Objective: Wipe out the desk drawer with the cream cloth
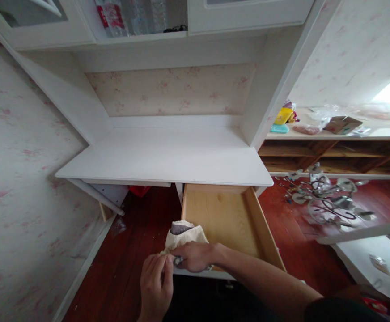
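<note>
A cream cloth (195, 235) with a grey patch at its top is bunched over the front left corner of a pulled-out wooden drawer (226, 214). My right hand (195, 256) reaches in from the right, its fingers closed on the cloth's lower part. A small shiny bit (178, 260) shows by the right fingers; what it is I cannot make out. My left hand (156, 281) is beside it on the left, thumb and fingers pinched together at the cloth's lower edge. The fingertips of both hands are partly hidden where they meet.
Above the drawer runs a white desktop (168, 154), with a cupboard (248, 18) holding plastic bottles (114, 18) overhead. A chandelier (329, 197) lies on the red wooden floor (141, 219) at right. Behind it, a low shelf unit (359, 150) carries bags and a cardboard box (342, 125).
</note>
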Tool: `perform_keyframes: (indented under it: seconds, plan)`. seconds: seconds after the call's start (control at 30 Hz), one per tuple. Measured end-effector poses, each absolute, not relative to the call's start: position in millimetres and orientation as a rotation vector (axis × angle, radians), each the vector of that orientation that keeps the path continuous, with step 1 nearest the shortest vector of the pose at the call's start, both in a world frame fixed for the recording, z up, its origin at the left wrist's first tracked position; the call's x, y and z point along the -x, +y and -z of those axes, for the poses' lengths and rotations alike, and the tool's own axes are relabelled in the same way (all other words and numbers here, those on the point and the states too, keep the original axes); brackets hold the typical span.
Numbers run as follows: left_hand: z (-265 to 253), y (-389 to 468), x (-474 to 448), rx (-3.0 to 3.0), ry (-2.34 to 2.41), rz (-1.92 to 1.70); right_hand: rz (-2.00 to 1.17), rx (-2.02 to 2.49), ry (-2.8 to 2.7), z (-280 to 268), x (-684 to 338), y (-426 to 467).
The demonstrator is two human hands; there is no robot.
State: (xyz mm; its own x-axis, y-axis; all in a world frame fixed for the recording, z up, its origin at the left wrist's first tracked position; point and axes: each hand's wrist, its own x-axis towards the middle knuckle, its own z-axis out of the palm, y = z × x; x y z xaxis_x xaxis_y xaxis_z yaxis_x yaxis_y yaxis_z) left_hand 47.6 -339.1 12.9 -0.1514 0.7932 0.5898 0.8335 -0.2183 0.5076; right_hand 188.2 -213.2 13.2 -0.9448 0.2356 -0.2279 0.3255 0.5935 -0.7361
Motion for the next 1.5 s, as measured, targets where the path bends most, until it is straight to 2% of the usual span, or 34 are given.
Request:
perform_keyframes:
  seconds: [0.3, 0.5, 0.73, 0.93, 1.07, 1.23, 1.37, 1.5]
  plan:
    - [-6, -322, -69, 2.243, -2.019, 1.285, 1.399, -0.945, 2.370, -24, -299, -208]
    - [3, -312, -86, 2.414, -2.018, 1.229, 1.196, -1.183, 2.287, -42, -387, -214]
    - [17, -308, -97, 2.529, -2.085, 0.674, 1.390, -1.307, 2.272, -68, -413, -198]
    - [20, -309, -98, 2.521, -2.081, 0.446, 0.983, -1.851, 2.473, -103, -463, -169]
    - [18, -308, -100, 2.551, -2.097, 0.401, 0.718, -1.908, 2.576, -121, -472, -187]
    - [16, -308, -101, 2.550, -2.130, 0.364, 0.808, -1.491, 2.475, -74, -449, -228]
    - [18, -310, -100, 2.546, -2.092, 0.407, 0.817, -1.462, 2.267, -23, -444, -239]
    - [18, -310, -101, 2.537, -2.091, 0.422, 0.812, -1.487, 2.351, 0, -450, -229]
